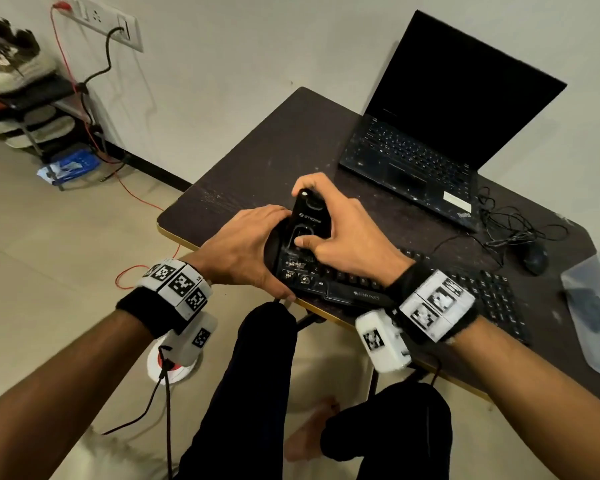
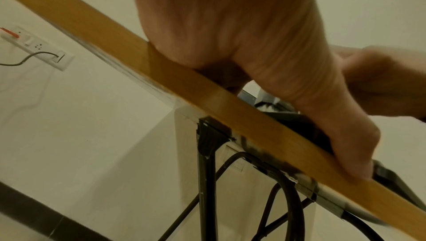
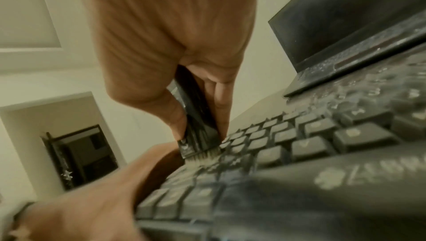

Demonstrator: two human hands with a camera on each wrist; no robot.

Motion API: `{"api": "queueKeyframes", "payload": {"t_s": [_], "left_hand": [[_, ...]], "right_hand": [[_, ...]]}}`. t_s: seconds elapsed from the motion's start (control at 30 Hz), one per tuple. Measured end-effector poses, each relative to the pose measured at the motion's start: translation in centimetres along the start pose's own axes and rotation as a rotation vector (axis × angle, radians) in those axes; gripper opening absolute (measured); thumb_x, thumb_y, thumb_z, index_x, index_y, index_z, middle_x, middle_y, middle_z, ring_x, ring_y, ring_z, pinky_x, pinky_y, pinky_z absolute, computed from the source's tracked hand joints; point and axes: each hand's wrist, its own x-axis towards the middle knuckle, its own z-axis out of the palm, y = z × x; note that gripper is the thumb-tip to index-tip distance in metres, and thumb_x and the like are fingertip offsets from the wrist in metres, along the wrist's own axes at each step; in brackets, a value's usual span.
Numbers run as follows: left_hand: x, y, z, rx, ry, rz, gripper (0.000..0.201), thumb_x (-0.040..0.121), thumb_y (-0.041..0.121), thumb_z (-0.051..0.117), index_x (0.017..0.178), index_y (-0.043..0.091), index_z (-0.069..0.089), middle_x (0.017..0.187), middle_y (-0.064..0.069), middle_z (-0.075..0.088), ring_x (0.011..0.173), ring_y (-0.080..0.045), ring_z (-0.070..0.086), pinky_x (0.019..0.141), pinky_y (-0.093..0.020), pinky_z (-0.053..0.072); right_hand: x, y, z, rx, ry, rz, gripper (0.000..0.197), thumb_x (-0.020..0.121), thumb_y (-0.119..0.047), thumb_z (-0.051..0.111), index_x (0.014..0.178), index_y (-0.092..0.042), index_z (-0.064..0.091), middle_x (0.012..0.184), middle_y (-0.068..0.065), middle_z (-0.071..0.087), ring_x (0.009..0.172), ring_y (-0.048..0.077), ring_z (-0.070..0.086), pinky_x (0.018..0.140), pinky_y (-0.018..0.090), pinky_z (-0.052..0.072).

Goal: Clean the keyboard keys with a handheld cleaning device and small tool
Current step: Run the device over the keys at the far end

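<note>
A black keyboard lies along the near edge of the dark table. My right hand grips a black handheld cleaning device, held upright over the keyboard's left end. In the right wrist view the device has pale bristles touching the dusty keys. My left hand holds the keyboard's left end, thumb at the front edge. The left wrist view shows that hand against the table's wooden edge band. No small tool is visible.
An open black laptop stands at the back of the table. A mouse with a tangled cable lies to the right, beside a plastic bag. My knees are under the table edge. A shoe rack stands by the left wall.
</note>
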Motion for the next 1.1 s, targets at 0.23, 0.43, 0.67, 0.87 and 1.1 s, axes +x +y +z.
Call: {"api": "queueKeyframes", "payload": {"t_s": [0.23, 0.43, 0.67, 0.87, 1.1], "left_hand": [[-0.1, -0.1, 0.0, -0.031, -0.006, 0.001, 0.119, 0.049, 0.065, 0.097, 0.146, 0.023, 0.042, 0.138, 0.012, 0.051, 0.123, -0.001, 0.043, 0.114, -0.028, 0.031], [-0.2, 0.2, -0.1, -0.009, 0.006, -0.010, 0.121, 0.050, 0.063, 0.097, 0.149, 0.024, 0.040, 0.144, 0.010, 0.048, 0.123, 0.005, 0.035, 0.113, -0.023, 0.024], [-0.2, 0.3, -0.1, 0.009, 0.014, -0.010, 0.122, 0.049, 0.065, 0.097, 0.149, 0.023, 0.040, 0.144, 0.011, 0.048, 0.123, 0.007, 0.034, 0.113, -0.022, 0.024], [0.0, 0.1, 0.0, 0.005, 0.014, -0.002, 0.117, 0.049, 0.067, 0.096, 0.145, 0.027, 0.043, 0.140, 0.015, 0.050, 0.123, 0.003, 0.043, 0.115, -0.027, 0.033], [0.0, 0.2, -0.1, -0.014, -0.002, 0.000, 0.116, 0.050, 0.066, 0.096, 0.145, 0.025, 0.043, 0.139, 0.011, 0.051, 0.126, -0.002, 0.044, 0.113, -0.026, 0.031]], "right_hand": [[-2.1, -1.1, 0.5, 0.058, -0.027, -0.026, 0.062, 0.082, -0.004, 0.078, 0.126, -0.034, 0.046, 0.090, -0.001, 0.071, 0.082, 0.018, 0.072, 0.074, 0.045, 0.060], [-1.7, -0.1, -0.3, 0.035, 0.146, 0.093, 0.064, 0.083, -0.004, 0.081, 0.127, -0.035, 0.046, 0.085, -0.004, 0.067, 0.077, 0.016, 0.071, 0.073, 0.048, 0.061], [-2.6, 0.0, 0.3, 0.021, 0.183, 0.105, 0.063, 0.083, -0.005, 0.078, 0.127, -0.035, 0.045, 0.082, -0.002, 0.067, 0.073, 0.018, 0.069, 0.073, 0.048, 0.059], [-3.4, -0.8, 0.8, 0.015, 0.104, 0.047, 0.064, 0.083, -0.006, 0.079, 0.128, -0.035, 0.045, 0.085, -0.002, 0.068, 0.075, 0.016, 0.069, 0.071, 0.045, 0.058], [-4.4, -1.1, 0.9, 0.075, 0.080, 0.052, 0.062, 0.084, -0.005, 0.080, 0.126, -0.035, 0.047, 0.092, -0.006, 0.069, 0.080, 0.011, 0.070, 0.070, 0.036, 0.060]]}}
